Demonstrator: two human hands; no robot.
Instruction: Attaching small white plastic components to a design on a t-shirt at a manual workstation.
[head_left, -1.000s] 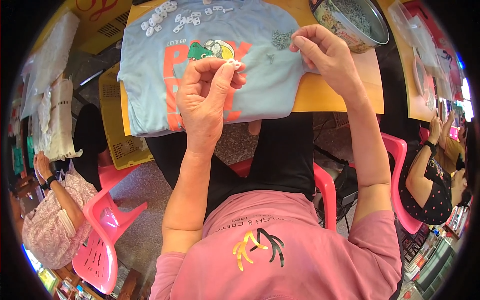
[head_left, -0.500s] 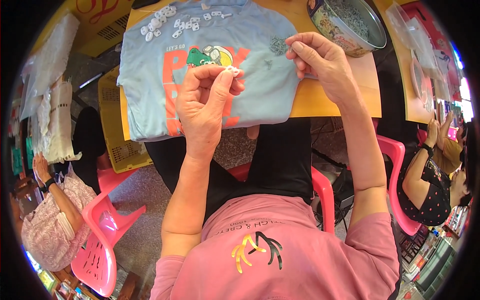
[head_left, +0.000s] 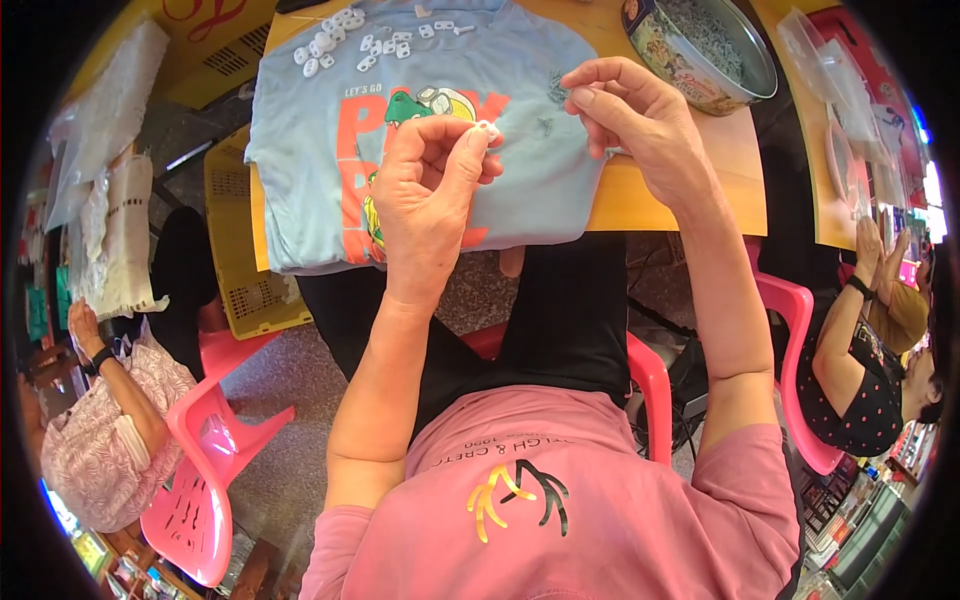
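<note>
Between the thumb and index finger of my left hand (head_left: 430,190) is a small white plastic piece (head_left: 489,130) with holes in it. It is held above a light blue T-shirt (head_left: 530,200) spread over the table. To its right, my right hand (head_left: 645,125) is closed in a pinch; whatever lies between those fingertips is too small to make out. Beside these fingertips, a little heap of tiny grey pieces (head_left: 556,86) rests on the shirt, partly hidden by the hand. More white plastic pieces (head_left: 385,46) lie loose in groups on the shirt's far left part.
An open round tin (head_left: 690,72) full of small grey pieces stands at the far right of the yellow table (head_left: 690,200). A yellow plastic crate (head_left: 232,240) is left of the table. People sit at both sides, near pink chairs (head_left: 200,470).
My two hands have come slightly closer together, the left one moving right with the white plastic piece and the right one a little left. The whole view has shifted slightly.
</note>
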